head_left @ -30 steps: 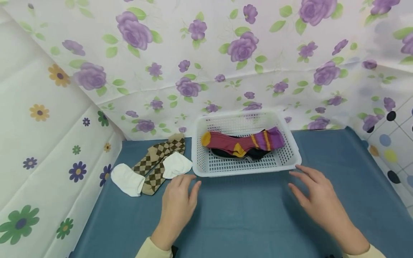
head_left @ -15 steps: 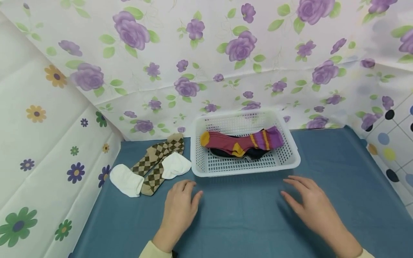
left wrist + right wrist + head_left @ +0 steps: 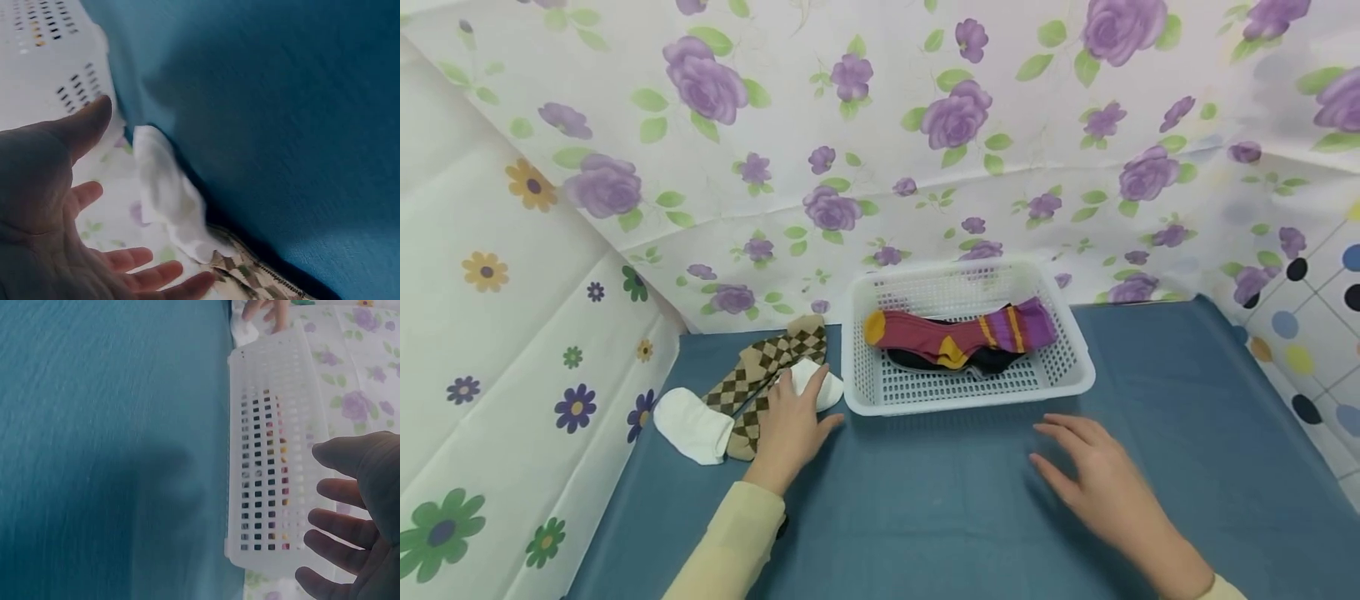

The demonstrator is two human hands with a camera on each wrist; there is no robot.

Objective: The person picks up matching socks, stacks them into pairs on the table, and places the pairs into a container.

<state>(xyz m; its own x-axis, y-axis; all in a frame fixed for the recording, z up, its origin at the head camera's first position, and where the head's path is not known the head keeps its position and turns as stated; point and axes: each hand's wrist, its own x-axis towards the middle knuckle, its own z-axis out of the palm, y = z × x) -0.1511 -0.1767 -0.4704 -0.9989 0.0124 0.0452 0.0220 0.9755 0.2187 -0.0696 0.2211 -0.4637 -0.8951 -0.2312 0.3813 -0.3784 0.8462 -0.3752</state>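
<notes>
My left hand (image 3: pixel 792 429) hovers at the white sock (image 3: pixel 823 387) beside the basket, its fingers spread and partly covering that sock. In the left wrist view a gap shows between the fingers and the white sock (image 3: pixel 165 194). Beneath and behind lie brown checkered socks (image 3: pixel 741 379), with a second white sock (image 3: pixel 692 425) at their left. My right hand (image 3: pixel 1093 479) hangs over the blue cloth in front of the basket, fingers loosely bent, holding nothing. The white plastic basket (image 3: pixel 970 406) contains a maroon, yellow and purple sock (image 3: pixel 917 333) lying on dark socks (image 3: pixel 917 360).
A blue cloth (image 3: pixel 925 500) covers the table. Behind the basket rises a sheet with purple flowers (image 3: pixel 955 117). Another flower-printed sheet (image 3: pixel 512 333) stands on the left, and a dotted, tile-patterned one (image 3: pixel 1315 333) on the right.
My left hand has moved left and forward, from bare cloth to over the nearer white sock. My right hand has drifted left and back from the basket's front right corner.
</notes>
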